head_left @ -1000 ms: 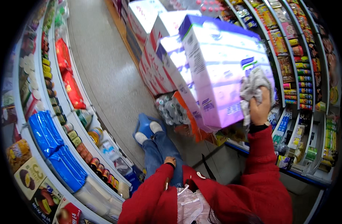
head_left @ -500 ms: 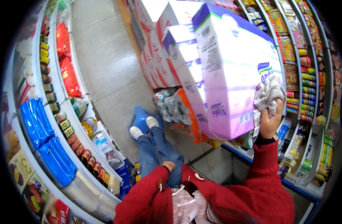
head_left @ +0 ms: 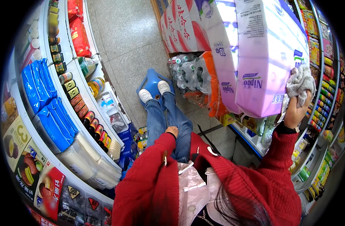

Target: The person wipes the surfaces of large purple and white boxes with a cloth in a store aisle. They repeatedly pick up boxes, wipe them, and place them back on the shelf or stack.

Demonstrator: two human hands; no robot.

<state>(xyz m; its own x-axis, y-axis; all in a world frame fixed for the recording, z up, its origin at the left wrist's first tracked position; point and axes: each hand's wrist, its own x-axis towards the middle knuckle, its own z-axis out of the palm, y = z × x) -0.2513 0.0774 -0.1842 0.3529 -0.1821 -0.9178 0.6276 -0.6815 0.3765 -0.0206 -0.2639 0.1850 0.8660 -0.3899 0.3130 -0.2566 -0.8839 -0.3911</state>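
Observation:
My right hand [head_left: 296,113] is closed round a crumpled grey cloth [head_left: 301,84]. The cloth presses against the right side of a large white and purple plastic-wrapped pack [head_left: 261,75], which looks like tissue paper. A similar purple and white pack [head_left: 226,81] stands against its left side. My left hand [head_left: 172,130] lies low on my thigh, over my blue jeans [head_left: 157,120]. Its fingers look curled in, with nothing visible in them.
My white shoes [head_left: 163,87] rest on a blue plastic stool [head_left: 152,78]. Wrapped water bottles [head_left: 187,73] and red-and-white cartons [head_left: 182,32] stand beside the packs. Shelves with blue packages [head_left: 53,122] and sauce jars [head_left: 89,118] line the left; snack shelves [head_left: 325,94] line the right.
My view has shifted, so the shelves, packs and stool sit elsewhere in the picture. The right hand still holds the cloth against the pack's side; the left still rests on the thigh.

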